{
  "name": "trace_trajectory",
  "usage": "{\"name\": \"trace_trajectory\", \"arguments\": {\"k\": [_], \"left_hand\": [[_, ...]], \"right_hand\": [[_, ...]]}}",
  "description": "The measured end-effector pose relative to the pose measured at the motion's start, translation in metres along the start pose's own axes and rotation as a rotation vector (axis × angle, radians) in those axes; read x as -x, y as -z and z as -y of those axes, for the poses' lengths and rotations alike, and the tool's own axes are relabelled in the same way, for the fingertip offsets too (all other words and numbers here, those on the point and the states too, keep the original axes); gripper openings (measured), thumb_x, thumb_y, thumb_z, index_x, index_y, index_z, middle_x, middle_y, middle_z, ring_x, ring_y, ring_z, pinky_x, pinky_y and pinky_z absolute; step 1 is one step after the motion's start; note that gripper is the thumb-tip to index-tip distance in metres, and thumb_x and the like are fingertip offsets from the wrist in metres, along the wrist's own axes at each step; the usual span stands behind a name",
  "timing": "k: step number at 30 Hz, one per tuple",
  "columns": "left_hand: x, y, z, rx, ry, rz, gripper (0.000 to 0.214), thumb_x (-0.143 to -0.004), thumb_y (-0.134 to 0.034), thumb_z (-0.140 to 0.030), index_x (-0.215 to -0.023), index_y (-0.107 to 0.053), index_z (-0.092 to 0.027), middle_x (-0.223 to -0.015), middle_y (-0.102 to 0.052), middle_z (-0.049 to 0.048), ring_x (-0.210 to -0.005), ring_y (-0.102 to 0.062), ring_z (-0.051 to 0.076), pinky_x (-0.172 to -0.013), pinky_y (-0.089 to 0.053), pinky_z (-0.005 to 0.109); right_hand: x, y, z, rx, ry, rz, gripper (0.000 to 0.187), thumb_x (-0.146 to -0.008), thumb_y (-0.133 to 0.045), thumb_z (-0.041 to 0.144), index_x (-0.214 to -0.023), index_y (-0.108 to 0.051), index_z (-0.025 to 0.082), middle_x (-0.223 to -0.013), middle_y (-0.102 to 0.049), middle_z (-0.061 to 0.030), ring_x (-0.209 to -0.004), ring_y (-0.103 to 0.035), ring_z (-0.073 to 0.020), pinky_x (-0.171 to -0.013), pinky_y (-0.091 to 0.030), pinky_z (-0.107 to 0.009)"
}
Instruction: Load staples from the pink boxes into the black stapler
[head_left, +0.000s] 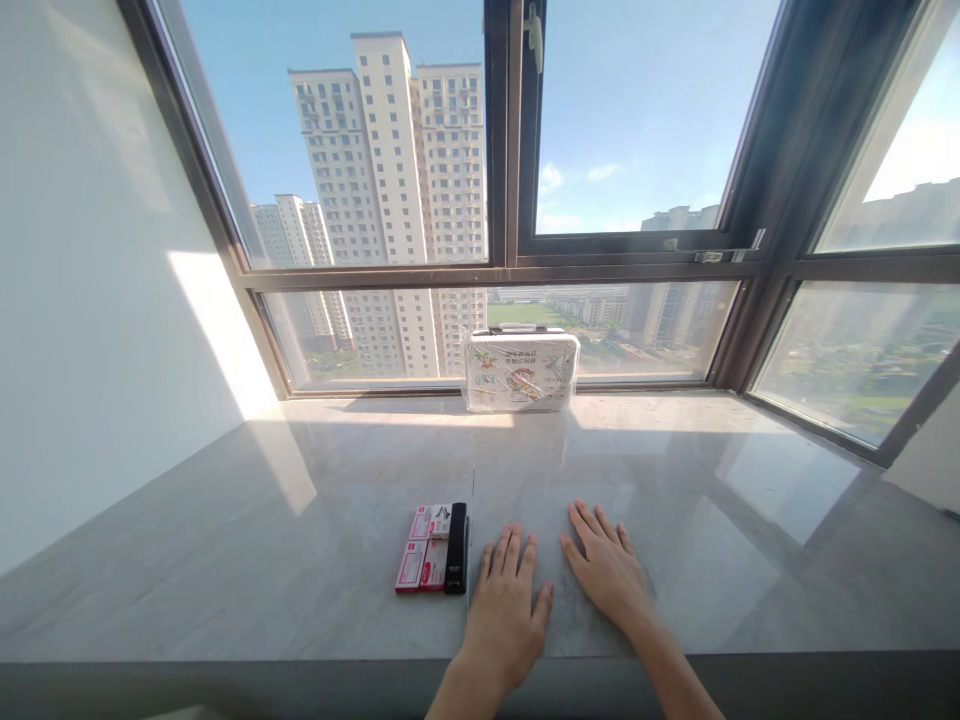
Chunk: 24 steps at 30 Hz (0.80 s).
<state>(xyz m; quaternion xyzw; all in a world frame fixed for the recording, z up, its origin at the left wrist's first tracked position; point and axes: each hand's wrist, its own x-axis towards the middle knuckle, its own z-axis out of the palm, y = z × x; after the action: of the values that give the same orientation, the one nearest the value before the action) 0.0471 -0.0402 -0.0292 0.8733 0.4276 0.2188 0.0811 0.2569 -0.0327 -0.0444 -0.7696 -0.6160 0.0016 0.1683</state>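
My left hand lies flat on the marble sill, its fingers stretched out and slightly apart. Just left of it is a black stapler, apart from the fingers. Against the stapler's left side sit several small red and white boxes, likely of staples, in a tight group. My right hand rests palm down farther right, fingers spread, with nothing in it. A gap of bare stone separates the two hands.
A white case with cartoon print, wrapped in clear plastic, stands upright against the window frame at the back. The grey marble sill ends at a front edge below my hands. A white wall bounds the left.
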Motion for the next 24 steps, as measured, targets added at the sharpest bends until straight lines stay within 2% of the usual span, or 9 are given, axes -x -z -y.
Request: {"name": "trace_trajectory", "arguments": {"k": [14,24], "left_hand": [[-0.0065,0.0027,-0.004,0.006,0.037,-0.018,0.057,-0.101,-0.036,-0.053,-0.155,-0.033,-0.034,-0.163,-0.029,0.0014,-0.15,-0.024,0.03,-0.121,-0.025,0.057],[-0.0057,0.0016,-0.0006,-0.006,0.03,0.0,0.056,-0.102,-0.034,-0.05,-0.155,-0.032,-0.033,-0.164,-0.028,0.0015,-0.15,-0.025,0.028,-0.121,-0.027,0.056]], "right_hand": [[-0.0023,0.0043,0.0047,0.036,0.014,0.015,0.063,-0.097,-0.031,0.047,-0.156,-0.034,0.027,-0.163,-0.027,0.0015,-0.152,-0.017,-0.0284,-0.122,-0.01,-0.052],[0.004,0.0011,0.0088,0.063,0.032,-0.015,0.062,-0.099,-0.027,0.045,-0.157,-0.032,0.024,-0.164,-0.026,-0.0023,-0.153,-0.014,-0.0304,-0.122,-0.009,-0.053]]}}
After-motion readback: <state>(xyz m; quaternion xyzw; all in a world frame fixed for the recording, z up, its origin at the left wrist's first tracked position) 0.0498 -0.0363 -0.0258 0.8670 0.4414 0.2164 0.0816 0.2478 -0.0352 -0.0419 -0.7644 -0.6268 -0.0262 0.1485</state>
